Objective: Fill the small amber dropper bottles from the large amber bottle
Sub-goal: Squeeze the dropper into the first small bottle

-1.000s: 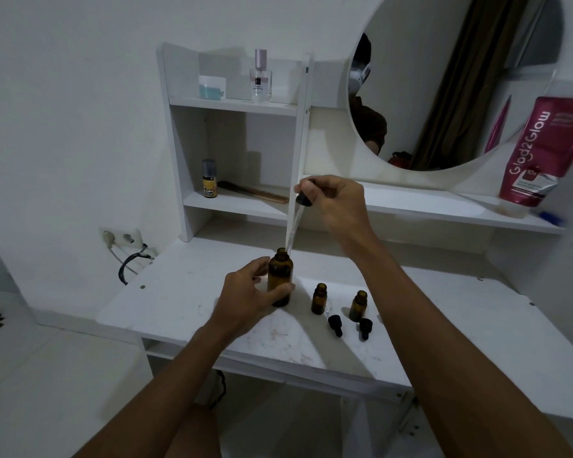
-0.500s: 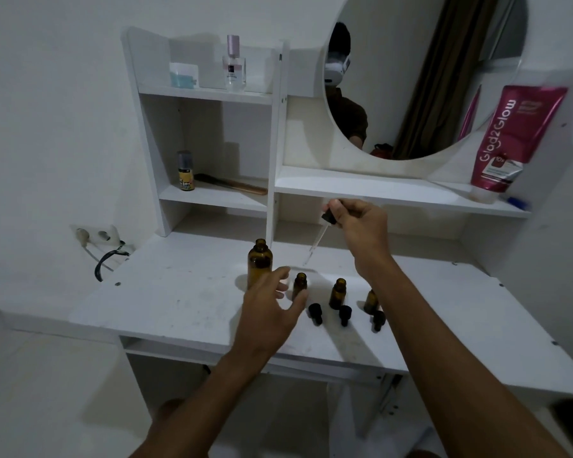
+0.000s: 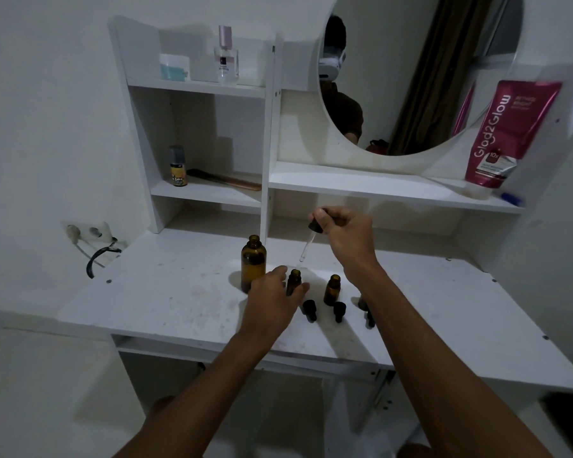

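Item: large amber glass bottle (image 3: 253,262), round-shouldered, uncapped, upright on the white laminate desk (image 3: 179,292) towards its rear middle. No hand touches it; it stands just beside the left hand, on that hand's far left.

Item: small amber glass dropper bottle (image 3: 293,281), uncapped, upright, just right of the large bottle. The left hand (image 3: 272,297) holds it, thumb on its right side and fingers curled at its left, the mouth showing above them.

Item: black-bulbed glass dropper (image 3: 308,242), pinched at the bulb by the right hand (image 3: 348,233), fingers closed on it. The pipette slants down and to the left; its tip hangs in the air just above the held bottle's mouth, slightly right of it, not inside.

Item: second small amber bottle (image 3: 332,289), uncapped, upright, right of the held one, apart from both hands.

Item: third small amber bottle (image 3: 362,302), mostly hidden behind the right forearm.

Item: three black dropper caps (image 3: 309,309), lying on the desk in a row in front of the small bottles.

Fixtures: round wall mirror (image 3: 411,61); pink squeeze tube (image 3: 510,133) standing cap-down on the right shelf; clear perfume bottle (image 3: 227,57) on the top shelf; yellow-labelled grey-capped bottle (image 3: 177,166) on the lower left shelf.
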